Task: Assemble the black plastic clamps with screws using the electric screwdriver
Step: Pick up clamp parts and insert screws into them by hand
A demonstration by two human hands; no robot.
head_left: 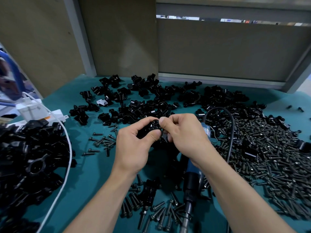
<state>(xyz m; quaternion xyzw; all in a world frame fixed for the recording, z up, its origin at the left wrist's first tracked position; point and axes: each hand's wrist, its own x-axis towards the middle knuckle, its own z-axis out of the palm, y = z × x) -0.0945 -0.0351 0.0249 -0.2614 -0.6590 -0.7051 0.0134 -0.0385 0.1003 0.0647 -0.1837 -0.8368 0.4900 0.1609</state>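
Observation:
My left hand [134, 145] grips a black plastic clamp [152, 127] above the middle of the teal table [94, 167]. My right hand [183, 133] pinches the same clamp from the right with thumb and forefinger; whether a screw sits under those fingers is hidden. The blue electric screwdriver [193, 179] lies on the table under my right forearm, its bit pointing toward me. A big heap of dark screws [262, 148] covers the right side. Loose black clamp halves [144, 101] lie scattered behind my hands.
A pile of black clamps [32, 158] fills the left edge, crossed by a white cable [67, 148] from a white power strip [42, 115]. More screws [151, 209] lie near the front edge. The screwdriver's black cord [232, 132] loops right. Brown panels [218, 49] close off the back.

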